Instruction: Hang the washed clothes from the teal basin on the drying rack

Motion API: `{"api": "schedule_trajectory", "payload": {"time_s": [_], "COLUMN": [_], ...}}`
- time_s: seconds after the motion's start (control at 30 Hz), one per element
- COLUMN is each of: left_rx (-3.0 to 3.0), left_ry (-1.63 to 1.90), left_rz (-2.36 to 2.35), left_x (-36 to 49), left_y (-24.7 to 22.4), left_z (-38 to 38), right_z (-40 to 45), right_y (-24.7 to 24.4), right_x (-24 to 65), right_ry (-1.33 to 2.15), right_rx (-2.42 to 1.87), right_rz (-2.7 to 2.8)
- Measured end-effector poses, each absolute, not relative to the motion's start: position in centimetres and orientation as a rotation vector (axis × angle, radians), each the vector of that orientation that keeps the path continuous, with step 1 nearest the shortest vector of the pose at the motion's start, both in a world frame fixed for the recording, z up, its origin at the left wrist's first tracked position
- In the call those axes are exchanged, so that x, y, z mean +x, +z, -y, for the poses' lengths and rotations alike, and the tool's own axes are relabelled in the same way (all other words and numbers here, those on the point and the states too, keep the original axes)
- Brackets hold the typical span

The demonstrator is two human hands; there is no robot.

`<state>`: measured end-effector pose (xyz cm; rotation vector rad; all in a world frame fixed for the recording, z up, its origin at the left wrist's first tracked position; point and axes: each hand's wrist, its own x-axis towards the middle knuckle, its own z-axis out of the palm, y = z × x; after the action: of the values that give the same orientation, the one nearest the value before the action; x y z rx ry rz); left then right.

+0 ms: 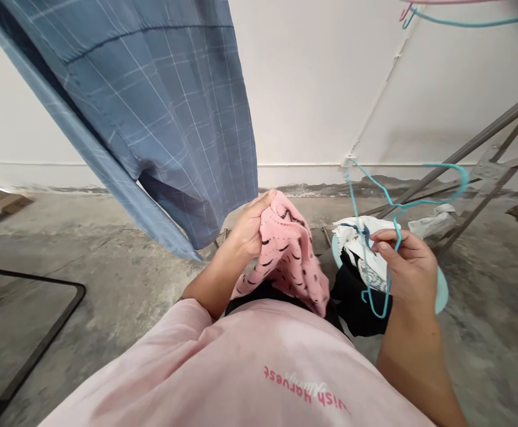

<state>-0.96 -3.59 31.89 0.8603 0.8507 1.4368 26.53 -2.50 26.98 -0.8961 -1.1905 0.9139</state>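
Observation:
Bunched at its top edge, a pink knit garment (288, 246) with small black curved marks hangs from my left hand (249, 228), whose fingers are closed on it in front of my waist. On the right, my right hand (408, 261) grips a light blue clothes hanger (352, 198) by one side, its hook pointing right. Nothing hangs on the hanger. Below and behind that hand stands a pale blue basin (442, 290) holding white and black clothes (365, 237). The full shape of the pink garment cannot be made out.
Blue checked trousers (165, 107) hang close ahead on the left. A grey metal rack frame (476, 136) slants across the right, with more hangers (476, 24) above. A black frame (74, 296) stands at lower left. A cardboard box (5, 204) lies by the wall.

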Motion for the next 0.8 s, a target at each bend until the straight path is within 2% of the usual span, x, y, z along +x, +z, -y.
{"api": "schedule_trajectory", "payload": {"time_s": [0.17, 0.3, 0.37, 0.6, 0.8], "left_rx": [0.867, 0.928, 0.973, 1.037, 1.107], "left_ry": [1.361, 1.256, 1.217, 1.127, 1.057], "left_rz": [-0.776, -0.723, -0.751, -0.696, -0.705], "left_x": [-0.3, 0.1, 0.2, -1.0, -1.1], "left_y": [32.8, 33.2, 33.2, 33.0, 32.6], "left_z": [4.6, 4.6, 4.3, 3.1, 2.9], "right_z": [3.4, 3.3, 3.1, 3.2, 4.0], "right_y": [27.1, 26.1, 25.8, 27.9, 29.7], "right_x": [26.5, 25.2, 24.7, 28.6, 30.1], "right_ry": [0.879, 1.313, 1.407, 1.013, 0.894], "right_rx": [-0.737, -0.734, -0.82, -0.523, -0.359], "right_rz": [1.187, 1.245, 1.215, 0.864, 0.817]}}
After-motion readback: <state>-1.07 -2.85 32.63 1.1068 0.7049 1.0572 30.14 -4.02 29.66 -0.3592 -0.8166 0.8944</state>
